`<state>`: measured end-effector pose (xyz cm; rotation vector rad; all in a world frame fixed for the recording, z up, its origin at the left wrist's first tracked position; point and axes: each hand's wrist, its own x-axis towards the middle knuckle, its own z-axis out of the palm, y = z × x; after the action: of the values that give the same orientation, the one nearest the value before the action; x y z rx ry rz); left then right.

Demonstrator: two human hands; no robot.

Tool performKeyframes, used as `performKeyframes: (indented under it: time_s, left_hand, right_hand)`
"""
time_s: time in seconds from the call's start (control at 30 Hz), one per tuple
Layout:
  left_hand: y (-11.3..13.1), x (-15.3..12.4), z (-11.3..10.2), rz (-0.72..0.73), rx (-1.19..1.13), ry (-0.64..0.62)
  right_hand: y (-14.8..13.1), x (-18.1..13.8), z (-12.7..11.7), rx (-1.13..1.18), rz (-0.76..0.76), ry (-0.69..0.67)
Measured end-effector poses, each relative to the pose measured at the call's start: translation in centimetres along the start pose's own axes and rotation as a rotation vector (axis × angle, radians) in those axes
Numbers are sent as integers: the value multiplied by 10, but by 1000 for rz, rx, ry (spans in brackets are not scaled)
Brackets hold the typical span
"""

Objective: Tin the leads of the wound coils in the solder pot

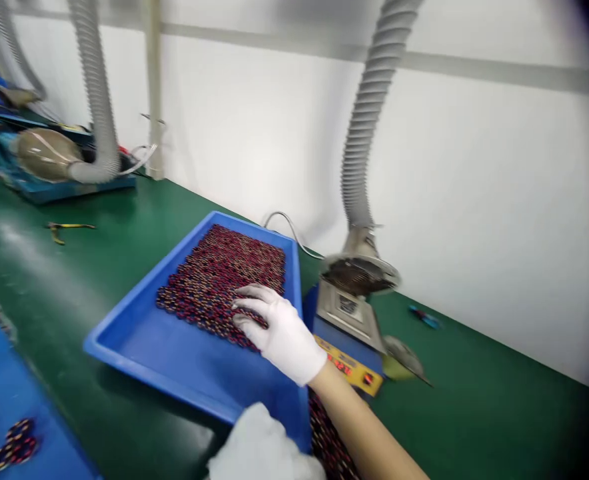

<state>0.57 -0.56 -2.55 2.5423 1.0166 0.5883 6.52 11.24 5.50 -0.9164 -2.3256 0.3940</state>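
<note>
A shallow blue tray (149,340) sits at an angle on the bench, its far part covered by a dense sheet of small ring-shaped pieces (224,267) in dark red, black and tan. My right hand (284,333), in a white glove, reaches over the tray with fingers spread at the right side of these pieces; whether the fingertips touch them is unclear. At the tray's near edge is my left hand (264,447), also in a white glove. It is blurred and cut off by the frame's bottom, and its fingers cannot be made out.
Right of the tray stands a blue and yellow device (347,360) with a red display, under an extraction hose (367,127). Pliers (69,230) lie on the green bench (139,227). More pieces (327,440) show below my forearm. Another blue tray (14,387) is at lower left.
</note>
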Motion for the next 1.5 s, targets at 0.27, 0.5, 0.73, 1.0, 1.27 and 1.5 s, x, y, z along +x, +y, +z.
performKeyframes:
  time_s: [0.27,0.5,0.73,1.0,1.27,1.5]
  left_hand:
    - [8,-1,-18,-36,-116,45]
    - [12,2,-28,-80,-168,-7]
    - [21,0,-26,-128,-103,63]
    - [52,58,-59,51,51,497]
    - [56,105,-48,320,137,807]
    - [55,107,-52,286,-265,605]
  right_hand:
    - [27,-195,-32,-46,673,170]
    - [-15,-217,8,-265,705,-93]
    - [-8,-206,10,-164,694,13]
    - [5,-153,-84,854,511,823]
    - [-6,-147,-106,824,382,759]
    - [7,-154,-120,740,260,598]
